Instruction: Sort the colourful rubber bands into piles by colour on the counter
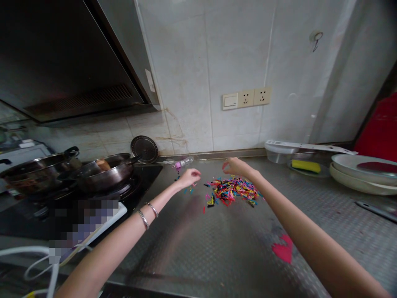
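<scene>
Counter (192, 256), patterned steel, is filling the lower half of the frame. One red heart-shaped mark (283, 249) is sitting on it at lower right, and one white cable (37, 258) is looping at lower left. Two bare forearms are coming in from the bottom edge, with two bracelets (148, 215) sitting on the left wrist.

Left hand (189, 177) is hovering at frame centre, fingers curled in loosely, tips pinched. Can't tell if anything is between them. A few stray pieces (188, 190) are lying just under it.

Right hand (235, 167) is hanging over the far edge of the one pile of coloured pieces (231, 191), fingers bent down and bunched. Can't tell if it's gripping any.

Pile is lying just right of centre, between the hands: small thin bits in red, yellow, blue, pink and black, tangled, too many to count.

Behind the left hand, one small bottle (183, 163) is lying on its side. Two pans (104, 171) are sitting on the stove (149, 176) at left, and one round lid (144, 149) is leaning on the wall. At right, one yellow sponge (306, 166) and two stacked plates (356, 182) are sitting. One switch-and-socket strip (246, 98) is showing on the wall: one switch, two sockets.
</scene>
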### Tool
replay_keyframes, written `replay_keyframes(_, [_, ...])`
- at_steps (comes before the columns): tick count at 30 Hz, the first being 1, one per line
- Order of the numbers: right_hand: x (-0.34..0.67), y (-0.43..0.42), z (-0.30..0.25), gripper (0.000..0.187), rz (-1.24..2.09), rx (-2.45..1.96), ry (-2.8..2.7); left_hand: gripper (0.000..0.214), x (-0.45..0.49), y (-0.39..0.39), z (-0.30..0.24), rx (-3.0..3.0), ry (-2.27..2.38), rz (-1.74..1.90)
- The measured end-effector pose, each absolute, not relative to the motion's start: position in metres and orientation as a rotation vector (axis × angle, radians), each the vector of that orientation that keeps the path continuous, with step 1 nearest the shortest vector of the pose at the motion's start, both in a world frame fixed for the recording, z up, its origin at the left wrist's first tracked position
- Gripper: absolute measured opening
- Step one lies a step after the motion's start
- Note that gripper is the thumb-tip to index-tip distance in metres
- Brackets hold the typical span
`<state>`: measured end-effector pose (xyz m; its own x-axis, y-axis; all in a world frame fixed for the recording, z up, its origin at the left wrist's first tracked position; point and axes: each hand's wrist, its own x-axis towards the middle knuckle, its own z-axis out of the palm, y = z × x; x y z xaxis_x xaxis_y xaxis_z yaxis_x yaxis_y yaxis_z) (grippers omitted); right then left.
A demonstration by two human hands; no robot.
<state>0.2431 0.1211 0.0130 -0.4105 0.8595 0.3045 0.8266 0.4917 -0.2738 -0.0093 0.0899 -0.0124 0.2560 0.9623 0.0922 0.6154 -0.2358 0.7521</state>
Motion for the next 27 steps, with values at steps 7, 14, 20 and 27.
replay_keyframes(7, [0.183, 0.153, 0.001, 0.031, 0.270, -1.283, -2.337, 0.015, -0.087, 0.145, -0.013, 2.173, 2.126, 0.476])
replay_keyframes(14, [0.105, 0.178, -0.034, 0.034, 0.305, -1.282, -2.403, 0.016, -0.094, 0.174, -0.036, 2.144, 2.232, 0.406])
replay_keyframes(20, [0.068, 0.189, -0.061, 0.031, 0.261, -1.270, -2.460, 0.019, -0.094, 0.179, -0.058, 2.172, 2.330, 0.457])
replay_keyframes(27, [0.059, 0.196, -0.071, 0.034, 0.262, -1.286, -2.429, 0.019, -0.101, 0.185, -0.067, 2.031, 2.321, 0.631])
